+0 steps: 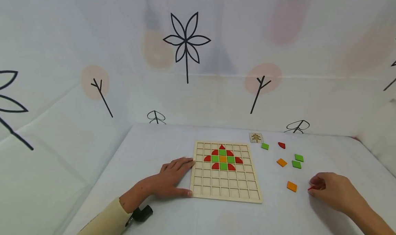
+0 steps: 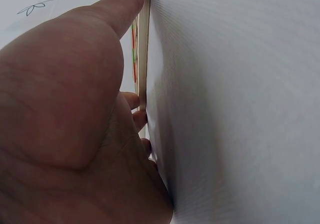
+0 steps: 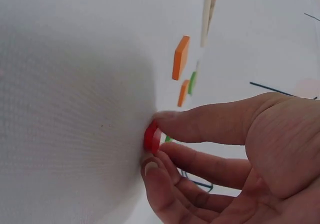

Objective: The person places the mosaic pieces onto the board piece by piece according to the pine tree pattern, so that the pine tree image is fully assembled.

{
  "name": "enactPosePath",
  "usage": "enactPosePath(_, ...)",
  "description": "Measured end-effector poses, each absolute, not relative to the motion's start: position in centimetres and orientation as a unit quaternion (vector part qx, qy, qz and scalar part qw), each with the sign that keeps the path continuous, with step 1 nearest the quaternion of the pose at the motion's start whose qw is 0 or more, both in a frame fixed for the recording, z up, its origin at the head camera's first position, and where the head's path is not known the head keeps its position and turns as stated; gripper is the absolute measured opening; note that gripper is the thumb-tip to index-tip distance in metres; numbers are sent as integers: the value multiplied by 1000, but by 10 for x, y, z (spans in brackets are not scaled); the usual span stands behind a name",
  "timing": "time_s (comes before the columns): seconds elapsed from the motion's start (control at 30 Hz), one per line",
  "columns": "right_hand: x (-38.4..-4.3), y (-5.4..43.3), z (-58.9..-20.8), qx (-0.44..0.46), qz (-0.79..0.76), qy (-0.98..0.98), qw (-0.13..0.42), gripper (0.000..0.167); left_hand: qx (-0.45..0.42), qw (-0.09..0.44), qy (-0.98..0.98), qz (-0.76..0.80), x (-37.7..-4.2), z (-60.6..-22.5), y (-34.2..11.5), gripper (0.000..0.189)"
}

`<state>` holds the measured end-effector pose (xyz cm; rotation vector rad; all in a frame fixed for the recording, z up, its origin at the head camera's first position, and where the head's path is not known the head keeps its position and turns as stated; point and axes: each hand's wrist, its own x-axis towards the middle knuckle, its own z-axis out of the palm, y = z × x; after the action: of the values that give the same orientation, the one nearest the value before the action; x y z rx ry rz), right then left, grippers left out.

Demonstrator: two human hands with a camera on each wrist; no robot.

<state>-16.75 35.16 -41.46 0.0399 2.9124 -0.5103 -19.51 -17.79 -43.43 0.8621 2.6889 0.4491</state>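
Note:
A wooden grid board [image 1: 229,183] lies flat on the white cloth, its upper cells filled with red, green and orange tiles in a tree-like pattern. My left hand [image 1: 170,180] rests at the board's left edge, fingers and thumb extended and touching it; the left wrist view shows the thumb [image 2: 115,9] against the board's side [image 2: 144,49]. On the right, my right hand [image 1: 334,192] pinches a small red tile [image 3: 152,136] between thumb and fingers, low over the cloth. The tile's full outline is hidden by the fingers. Nearest to that hand lies an orange square tile [image 1: 292,186].
Right of the board lie another orange tile [image 1: 282,162], green tiles [image 1: 296,164], a red curved tile [image 1: 281,145] and a green tile [image 1: 265,146]. A small pattern card [image 1: 256,137] sits behind them. A black strapped device [image 1: 143,214] is at the left wrist.

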Motion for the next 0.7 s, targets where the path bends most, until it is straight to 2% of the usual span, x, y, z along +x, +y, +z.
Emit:
enactPosePath(0.53,-172,364,-419,3,-191,973,126,25,297,145,930,159,-195,-433,-177,104)
enactPosePath(0.7,-173,365,-418,5,-202,972,123,30,295,146,931,159,-195,-433,-177,104)
